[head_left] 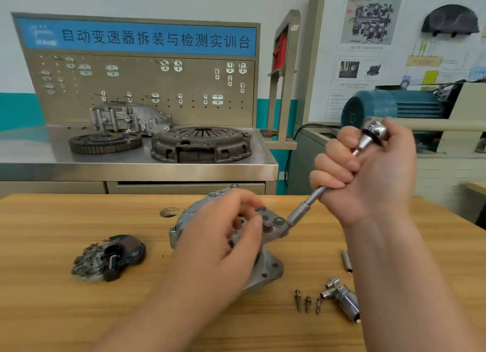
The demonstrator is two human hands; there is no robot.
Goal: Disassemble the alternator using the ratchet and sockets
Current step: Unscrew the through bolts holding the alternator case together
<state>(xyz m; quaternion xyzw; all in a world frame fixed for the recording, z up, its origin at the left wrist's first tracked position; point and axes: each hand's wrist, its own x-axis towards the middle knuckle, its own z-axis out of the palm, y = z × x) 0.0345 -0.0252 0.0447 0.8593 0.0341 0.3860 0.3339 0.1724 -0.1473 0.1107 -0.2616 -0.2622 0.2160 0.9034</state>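
Aluminium alternator (265,270) housing sitting mid-counter (79,220), steadied under the loosely curled left hand (226,246). Right hand (368,173) clenched around the ratchet (373,136) extension, socket (295,217) tip down at a rear fastener. Best done by keeping the socket square on the head, pressing down, turning in short strokes. Loose bolts (306,303) lying to the right, well clear.
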